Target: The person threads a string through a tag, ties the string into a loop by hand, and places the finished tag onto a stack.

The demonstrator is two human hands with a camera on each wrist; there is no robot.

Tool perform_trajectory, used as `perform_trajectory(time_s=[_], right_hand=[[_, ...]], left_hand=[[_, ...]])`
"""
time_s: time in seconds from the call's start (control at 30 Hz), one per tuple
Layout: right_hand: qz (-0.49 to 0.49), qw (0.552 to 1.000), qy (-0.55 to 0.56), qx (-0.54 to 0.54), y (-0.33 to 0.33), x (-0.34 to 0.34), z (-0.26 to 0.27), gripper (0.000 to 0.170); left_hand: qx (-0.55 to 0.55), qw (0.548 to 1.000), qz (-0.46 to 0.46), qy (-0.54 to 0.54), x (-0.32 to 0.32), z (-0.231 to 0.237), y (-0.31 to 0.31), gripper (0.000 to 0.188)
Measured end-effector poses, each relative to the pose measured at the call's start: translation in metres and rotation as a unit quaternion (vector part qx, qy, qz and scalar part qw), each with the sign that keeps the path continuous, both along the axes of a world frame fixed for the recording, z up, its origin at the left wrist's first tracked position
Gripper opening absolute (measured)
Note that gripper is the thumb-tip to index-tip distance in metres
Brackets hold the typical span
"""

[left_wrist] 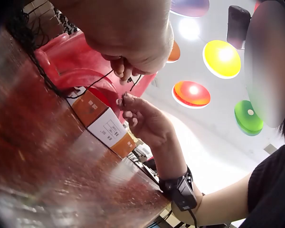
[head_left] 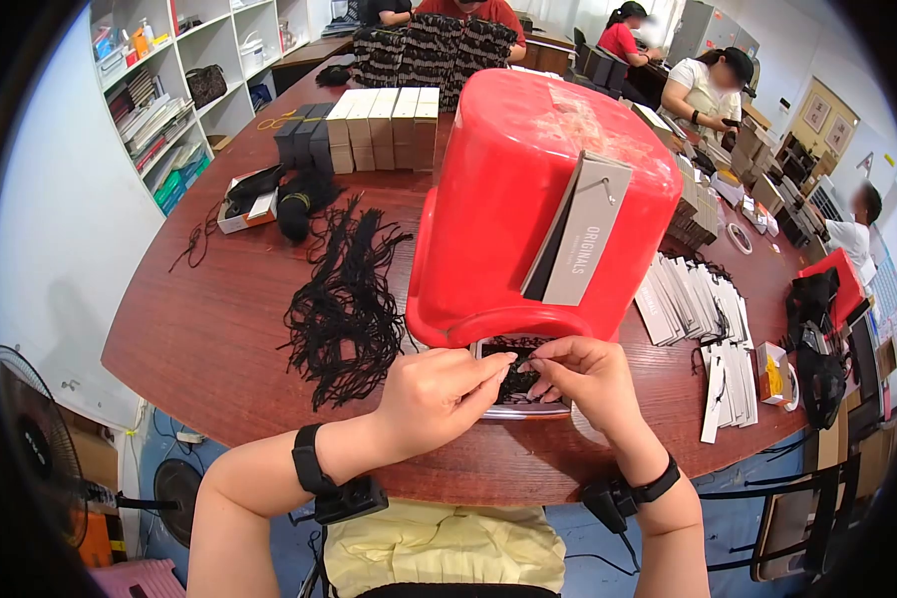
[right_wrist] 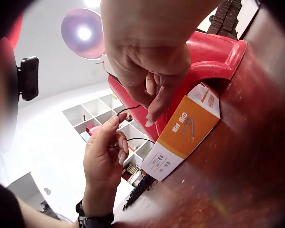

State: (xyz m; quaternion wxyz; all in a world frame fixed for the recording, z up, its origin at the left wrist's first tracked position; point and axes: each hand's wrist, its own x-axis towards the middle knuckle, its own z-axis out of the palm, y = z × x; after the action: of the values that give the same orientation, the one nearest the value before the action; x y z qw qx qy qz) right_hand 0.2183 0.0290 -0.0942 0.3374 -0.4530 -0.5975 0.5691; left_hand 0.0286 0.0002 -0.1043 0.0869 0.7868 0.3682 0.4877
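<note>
In front of the red plastic bin [head_left: 488, 189], my left hand [head_left: 429, 399] and right hand [head_left: 593, 384] meet over a small orange-and-white box [right_wrist: 180, 130]. Black strings lie inside the box. My left thumb and fingers pinch a thin black cord [right_wrist: 127, 110], which runs towards the right hand and also trails down past the box. The right fingertips pinch a short dark piece of cord [left_wrist: 124, 98], partly hidden by the fingers. A grey hang tag [head_left: 588, 239] marked ORIGINALS, with a cord through its hole, is on the bin's side.
Loose black cords [head_left: 344, 299] lie in a heap to the left. Fanned grey tags [head_left: 698, 299] cover the right side, near a small box [head_left: 775, 374]. Stacked tag blocks [head_left: 389, 130] stand behind, and several people sit around the room.
</note>
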Motion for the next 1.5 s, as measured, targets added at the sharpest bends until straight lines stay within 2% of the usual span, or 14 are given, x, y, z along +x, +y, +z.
perform_trajectory(time_s=[0.1,0.17,0.27,0.4,0.5,0.57,0.87,1.2,1.27,1.3,1.37,1.4,1.47,1.5], right_hand=[[-0.002,0.999,0.049,-0.005,0.000,-0.003,-0.004,0.014],[-0.019,0.996,0.075,0.046,0.000,-0.005,-0.007,0.011],[-0.006,0.997,0.066,0.042,-0.001,-0.005,-0.002,0.011],[-0.009,0.999,0.031,0.011,-0.001,-0.003,0.001,0.011],[-0.003,0.998,0.069,-0.014,-0.001,-0.003,-0.001,0.013],[-0.018,0.996,0.087,-0.027,-0.002,-0.005,0.000,0.017],[-0.046,0.994,0.093,-0.010,-0.003,-0.007,0.003,0.025],[-0.029,0.995,0.095,0.008,-0.007,-0.009,0.002,0.027],[-0.014,0.996,0.091,0.017,-0.010,-0.011,0.005,0.028],[-0.014,0.996,0.091,0.017,-0.010,-0.011,0.004,0.028],[0.007,0.996,0.055,0.070,-0.012,-0.010,0.002,0.029],[0.007,0.996,0.055,0.070,-0.013,-0.010,0.001,0.029],[0.033,0.994,0.008,0.101,-0.014,-0.009,0.000,0.031],[0.033,0.994,0.008,0.101,-0.014,-0.009,-0.001,0.031]], left_hand=[[0.015,1.000,0.003,0.008,0.001,-0.001,0.000,0.020],[0.045,0.999,0.020,0.015,0.002,-0.004,0.001,0.017],[0.046,0.999,0.001,0.027,0.000,-0.001,0.000,0.021],[0.061,0.998,0.018,0.008,0.003,-0.004,0.001,0.017],[0.084,0.996,0.032,0.023,0.001,-0.002,0.001,0.018],[0.111,0.991,0.035,0.074,-0.001,0.001,-0.001,0.025],[0.134,0.982,0.065,0.115,0.000,-0.001,-0.002,0.024],[0.122,0.985,0.061,0.106,0.004,-0.004,-0.003,0.022],[0.048,0.996,0.043,0.059,0.006,-0.006,-0.003,0.019],[0.048,0.996,0.043,0.059,0.007,-0.007,-0.003,0.019],[-0.062,0.998,-0.012,-0.020,0.008,-0.010,-0.002,0.016],[-0.062,0.998,-0.012,-0.020,0.008,-0.009,-0.003,0.016],[-0.219,0.967,-0.060,-0.117,0.009,-0.006,-0.005,0.019],[-0.219,0.967,-0.060,-0.116,0.009,-0.005,-0.006,0.019]])
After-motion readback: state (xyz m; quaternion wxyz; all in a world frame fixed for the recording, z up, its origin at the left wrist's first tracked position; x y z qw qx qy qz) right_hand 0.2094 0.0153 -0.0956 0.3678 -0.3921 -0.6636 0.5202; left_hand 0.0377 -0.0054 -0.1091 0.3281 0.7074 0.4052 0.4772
